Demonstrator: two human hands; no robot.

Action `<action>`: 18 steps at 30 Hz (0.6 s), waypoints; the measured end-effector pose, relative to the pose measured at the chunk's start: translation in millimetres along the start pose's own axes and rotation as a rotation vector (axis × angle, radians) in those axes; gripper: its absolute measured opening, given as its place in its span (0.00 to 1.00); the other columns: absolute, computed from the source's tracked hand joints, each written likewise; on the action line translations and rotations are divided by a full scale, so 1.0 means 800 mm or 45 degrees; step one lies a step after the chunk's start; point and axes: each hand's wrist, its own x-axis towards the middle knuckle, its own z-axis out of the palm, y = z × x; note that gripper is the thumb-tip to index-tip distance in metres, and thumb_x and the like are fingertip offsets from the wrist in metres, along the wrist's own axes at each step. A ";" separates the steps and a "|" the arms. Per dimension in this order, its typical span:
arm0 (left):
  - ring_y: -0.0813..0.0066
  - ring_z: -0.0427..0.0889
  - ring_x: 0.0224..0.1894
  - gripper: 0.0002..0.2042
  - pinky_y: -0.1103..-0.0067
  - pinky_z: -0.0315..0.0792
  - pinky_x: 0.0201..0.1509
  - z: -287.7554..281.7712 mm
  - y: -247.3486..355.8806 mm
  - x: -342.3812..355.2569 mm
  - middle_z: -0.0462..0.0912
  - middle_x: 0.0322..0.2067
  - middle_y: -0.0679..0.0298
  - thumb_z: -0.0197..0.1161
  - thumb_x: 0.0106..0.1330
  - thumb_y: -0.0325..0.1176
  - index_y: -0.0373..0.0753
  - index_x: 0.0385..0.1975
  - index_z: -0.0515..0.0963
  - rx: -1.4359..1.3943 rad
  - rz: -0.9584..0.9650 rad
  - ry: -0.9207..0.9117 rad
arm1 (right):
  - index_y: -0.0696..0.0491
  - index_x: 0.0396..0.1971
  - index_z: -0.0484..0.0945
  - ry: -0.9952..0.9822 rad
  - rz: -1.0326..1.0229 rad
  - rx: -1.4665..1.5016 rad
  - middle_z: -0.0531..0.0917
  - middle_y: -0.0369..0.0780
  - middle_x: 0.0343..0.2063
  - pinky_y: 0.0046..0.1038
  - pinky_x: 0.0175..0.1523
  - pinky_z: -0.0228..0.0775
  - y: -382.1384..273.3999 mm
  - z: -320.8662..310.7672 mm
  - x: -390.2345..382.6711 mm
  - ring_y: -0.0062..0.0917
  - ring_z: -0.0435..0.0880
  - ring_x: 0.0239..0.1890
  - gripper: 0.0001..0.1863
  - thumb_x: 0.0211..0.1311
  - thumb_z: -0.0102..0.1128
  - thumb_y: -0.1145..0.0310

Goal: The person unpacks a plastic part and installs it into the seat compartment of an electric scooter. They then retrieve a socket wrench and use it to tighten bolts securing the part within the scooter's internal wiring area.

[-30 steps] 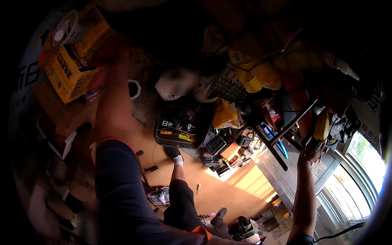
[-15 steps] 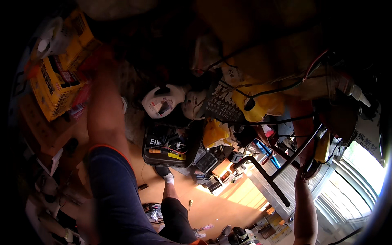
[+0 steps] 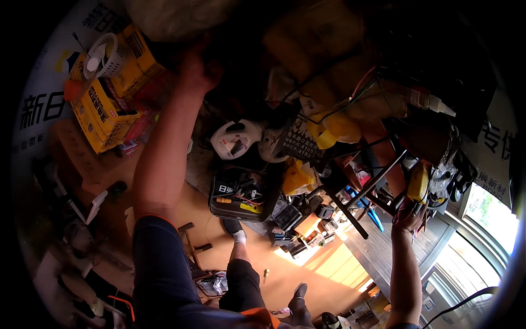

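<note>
My left hand (image 3: 198, 71) reaches up and away into deep shadow, near a large pale rounded shape (image 3: 175, 19). Its fingers fade into the dark, so what it touches is hidden. On the right, my right hand (image 3: 409, 216) is closed around something dark that I cannot make out. Just above it is a yellow object (image 3: 417, 183), with loose wires and clear plastic (image 3: 441, 178) beside it. A black metal bar frame (image 3: 350, 211) juts out left of this hand.
Yellow boxes (image 3: 98, 118) stand at left, a white basket (image 3: 112, 57) on top. At centre are a white jug (image 3: 235, 140) and an open black case (image 3: 235, 211) of tools. A screwdriver (image 3: 266, 275) lies on the orange floor. Cables hang across the upper right.
My left arm has swung up and right, bringing its hand into view near the dark top. My right hand has risen slightly. The view has shifted, and the bar frame appears further left and higher.
</note>
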 end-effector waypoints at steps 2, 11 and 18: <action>0.85 0.65 0.16 0.13 0.88 0.60 0.18 0.067 0.004 -0.041 0.82 0.34 0.70 0.59 0.78 0.42 0.42 0.53 0.80 -0.062 0.190 -0.019 | 0.57 0.56 0.78 0.000 0.083 0.158 0.85 0.46 0.51 0.37 0.48 0.75 0.007 -0.003 -0.004 0.42 0.85 0.46 0.23 0.69 0.63 0.57; 0.86 0.58 0.15 0.28 0.87 0.58 0.15 0.151 0.017 -0.315 0.84 0.43 0.68 0.50 0.82 0.47 0.40 0.75 0.62 -0.225 0.180 -0.284 | 0.48 0.44 0.74 -0.187 0.419 0.041 0.83 0.50 0.33 0.52 0.37 0.67 -0.072 -0.027 0.021 0.57 0.80 0.38 0.16 0.72 0.52 0.50; 0.83 0.58 0.13 0.22 0.86 0.57 0.16 0.125 -0.077 -0.605 0.87 0.52 0.70 0.55 0.80 0.48 0.44 0.65 0.74 -0.286 0.197 0.242 | 0.48 0.39 0.73 -0.275 0.471 0.052 0.84 0.52 0.32 0.57 0.40 0.67 -0.091 -0.036 0.037 0.57 0.82 0.39 0.20 0.80 0.42 0.47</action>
